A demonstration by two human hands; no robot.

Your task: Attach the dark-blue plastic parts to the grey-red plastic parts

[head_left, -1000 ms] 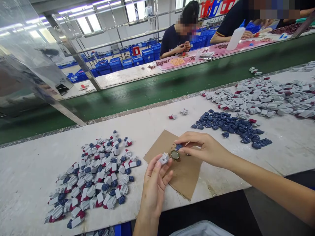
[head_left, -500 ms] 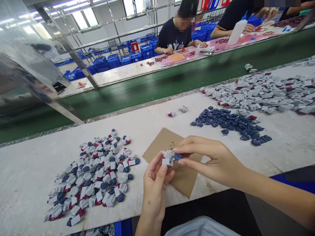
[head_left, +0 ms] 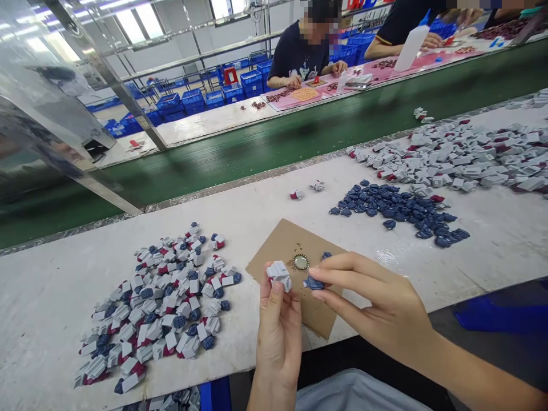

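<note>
Between the thumb and fingers of my left hand (head_left: 280, 319) is a light grey plastic part (head_left: 279, 274), with a bit of dark red at its edge. My right hand (head_left: 377, 302) pinches a small dark blue plastic part (head_left: 315, 282) at its fingertips. A narrow gap separates the two parts. Both hands are above a brown cardboard sheet (head_left: 274, 245). On that sheet sits a small round metal cap (head_left: 301, 261) with a scalloped rim, with small dark specks around it. Another blue piece (head_left: 326, 255) lies just behind my right fingers.
Left on the white table (head_left: 43, 308) is a heap of grey, red and blue assemblies (head_left: 171, 302). Loose blue parts (head_left: 394, 205) and a grey-and-red pile (head_left: 479, 154) lie right. Beyond runs a green conveyor belt (head_left: 240, 154), with a co-worker (head_left: 295, 57) seated behind it.
The blue part, earlier against the grey part, is now apart from it. My left hand has turned the grey part. The metal cap and another blue piece on the cardboard have come into view.
</note>
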